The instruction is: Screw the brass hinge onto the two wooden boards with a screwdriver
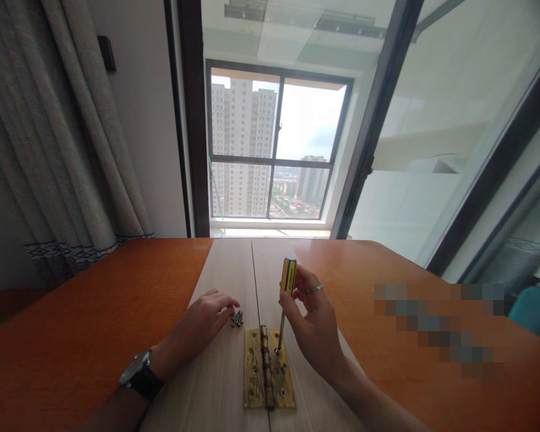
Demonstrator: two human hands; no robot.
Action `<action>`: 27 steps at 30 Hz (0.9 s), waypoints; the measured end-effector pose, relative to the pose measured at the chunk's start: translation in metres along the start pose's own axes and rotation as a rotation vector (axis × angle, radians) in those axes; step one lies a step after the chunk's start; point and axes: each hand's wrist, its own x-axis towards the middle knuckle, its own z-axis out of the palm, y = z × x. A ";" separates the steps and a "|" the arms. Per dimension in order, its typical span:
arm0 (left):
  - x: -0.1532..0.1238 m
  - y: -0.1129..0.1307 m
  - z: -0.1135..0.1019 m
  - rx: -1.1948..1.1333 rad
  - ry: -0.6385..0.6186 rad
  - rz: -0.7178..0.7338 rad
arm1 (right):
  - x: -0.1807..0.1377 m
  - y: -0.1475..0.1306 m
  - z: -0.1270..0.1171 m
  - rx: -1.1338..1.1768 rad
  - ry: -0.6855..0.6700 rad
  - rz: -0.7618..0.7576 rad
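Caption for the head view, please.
Right hand holds a yellow screwdriver upright on a brass hinge; left hand touches loose screws.

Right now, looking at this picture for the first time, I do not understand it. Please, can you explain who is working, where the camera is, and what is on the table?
There is no machine here: a person works with two bare hands. The camera sits on the person's head and looks forward and down.

On the orange table lie two pale wooden boards side by side. A brass hinge lies across their seam.

The right hand holds a yellow screwdriver upright, its tip on the hinge's right leaf. The left hand, with a wristwatch, touches a few loose screws.
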 end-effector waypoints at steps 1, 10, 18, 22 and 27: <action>0.000 0.000 0.000 0.001 0.004 0.004 | 0.000 0.000 0.000 -0.002 0.000 -0.002; -0.001 0.000 0.000 0.016 0.006 0.016 | 0.001 0.000 0.001 -0.002 -0.019 -0.018; -0.001 0.002 -0.001 0.017 0.001 0.010 | 0.001 0.000 0.001 0.002 -0.019 0.028; -0.001 0.001 0.000 0.028 0.000 0.013 | 0.000 0.001 0.001 0.011 -0.015 0.039; 0.000 0.001 0.000 0.039 -0.014 0.006 | 0.000 0.003 0.001 0.026 -0.015 0.055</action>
